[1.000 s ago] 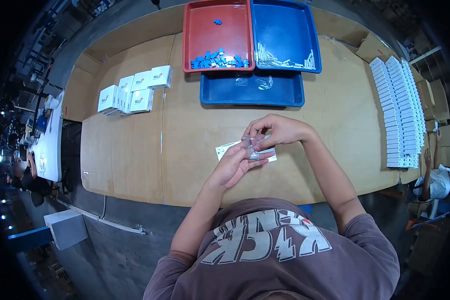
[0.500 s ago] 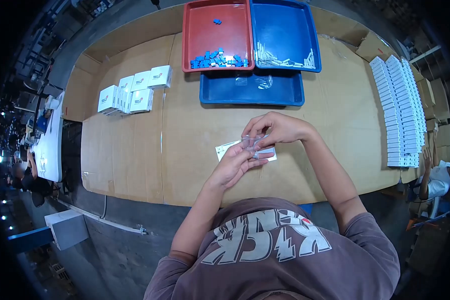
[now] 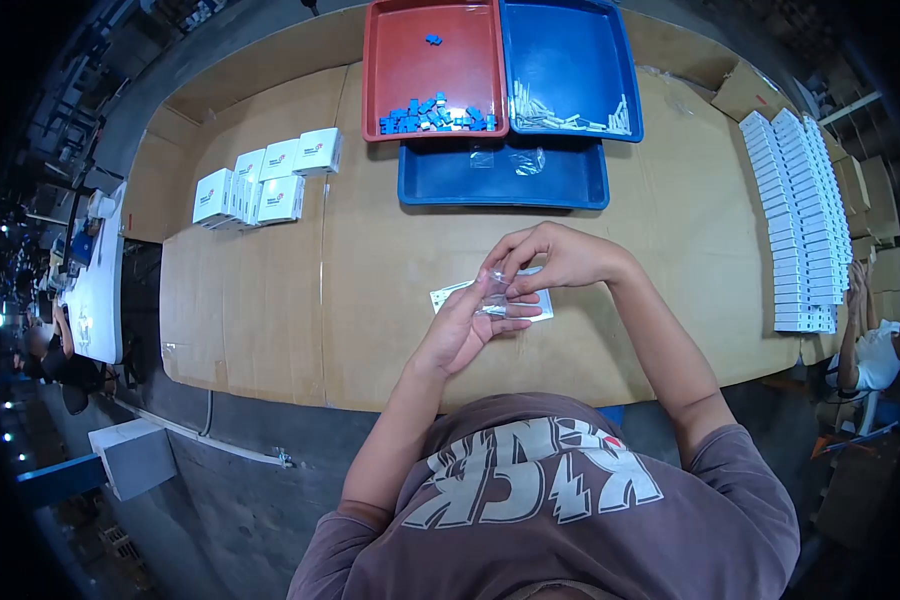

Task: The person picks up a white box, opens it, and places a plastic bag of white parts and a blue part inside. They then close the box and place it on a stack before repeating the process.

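Note:
A small clear plastic bag [image 3: 496, 294] is held up between my two hands, over the middle of the cardboard surface. My left hand [image 3: 458, 330] pinches its left side between thumb and fingers, palm turned up. From above, my right hand [image 3: 558, 262] grips the bag's upper right edge with bent fingertips. Behind the hands lies a white printed sheet [image 3: 544, 306], largely covered by them. What the bag contains, if anything, I cannot tell.
Ahead stand a red tray [image 3: 435, 75] with small blue pieces, a blue tray [image 3: 570, 70] with white sticks, and a lower blue tray [image 3: 505, 190]. White boxes [image 3: 280, 198] sit at left; tall stacks of white boxes [image 3: 795, 230] at right. A person [image 3: 875, 355] sits at the right.
My left thumb has shifted up along the bag, and the left fingers have spread a little. My right hand stays nearly in place, still gripping the bag's edge.

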The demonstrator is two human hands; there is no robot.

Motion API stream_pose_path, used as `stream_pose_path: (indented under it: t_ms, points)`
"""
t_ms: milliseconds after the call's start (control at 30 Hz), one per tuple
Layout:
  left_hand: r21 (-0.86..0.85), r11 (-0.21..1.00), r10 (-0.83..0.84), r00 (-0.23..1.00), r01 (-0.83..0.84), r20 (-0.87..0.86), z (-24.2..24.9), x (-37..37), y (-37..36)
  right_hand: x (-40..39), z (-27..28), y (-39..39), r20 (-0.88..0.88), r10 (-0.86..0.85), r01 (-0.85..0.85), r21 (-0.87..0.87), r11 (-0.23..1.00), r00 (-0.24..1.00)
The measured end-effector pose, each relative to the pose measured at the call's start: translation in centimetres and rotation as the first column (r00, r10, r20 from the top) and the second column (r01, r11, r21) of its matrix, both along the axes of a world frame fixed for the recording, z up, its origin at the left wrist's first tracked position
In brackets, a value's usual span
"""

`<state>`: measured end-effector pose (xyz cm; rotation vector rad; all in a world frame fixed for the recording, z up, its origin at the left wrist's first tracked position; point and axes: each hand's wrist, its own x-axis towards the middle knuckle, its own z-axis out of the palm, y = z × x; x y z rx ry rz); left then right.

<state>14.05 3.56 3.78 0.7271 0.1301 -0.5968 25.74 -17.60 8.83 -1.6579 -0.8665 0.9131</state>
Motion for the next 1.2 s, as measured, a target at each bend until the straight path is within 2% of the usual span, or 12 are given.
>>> stream_pose_path:
  t_ms: [133,233,333,433,533,633,733,833,933,1200]
  points:
    - [0.023,0.999,-0.023,0.999,0.022,0.038,-0.5,0.1,-0.1,0.1,0.4,0.0,0.033,0.019,-0.020,0.004,1.000,0.999]
    - [0.001,1.000,-0.008,1.000,0.008,-0.007,-0.2,-0.1,-0.3,-0.3,0.7,0.0,0.059,0.067,-0.063,-0.069,0.996,0.996]
    - [0.014,1.000,-0.017,1.000,0.017,0.023,-0.9,0.0,-0.2,-0.5,0.5,0.0,0.055,0.145,-0.140,-0.084,0.987,0.988]
    - [-0.009,1.000,-0.013,1.000,0.013,0.009,-0.5,0.2,-0.2,-0.5,1.2,0.2,0.092,0.099,-0.092,-0.080,0.993,0.991]
    - [0.026,1.000,-0.007,1.000,0.007,0.005,-0.2,0.2,-0.1,-1.0,1.8,0.3,0.235,0.056,-0.041,-0.068,0.997,0.970]
    - [-0.017,1.000,0.008,1.000,-0.008,-0.025,-1.6,0.1,0.1,-1.4,2.2,0.9,0.360,0.096,-0.012,-0.229,0.973,0.928]
    - [-0.010,1.000,0.000,0.999,0.000,-0.033,-1.6,0.4,0.1,-1.4,1.9,1.1,0.370,0.088,0.005,-0.244,0.970,0.925]
    - [-0.013,0.999,0.030,0.998,-0.031,-0.048,-0.1,0.3,-0.2,-1.6,1.6,1.0,0.367,0.071,-0.001,-0.186,0.983,0.928]
    - [-0.032,0.999,0.027,0.999,-0.029,-0.047,-1.1,0.3,0.1,-1.6,1.1,1.0,0.394,0.070,0.006,-0.188,0.982,0.916]
    - [-0.053,0.998,0.024,1.000,-0.025,-0.015,-1.5,0.4,0.2,-1.8,0.4,1.0,0.365,-0.033,0.056,-0.052,0.997,0.930]
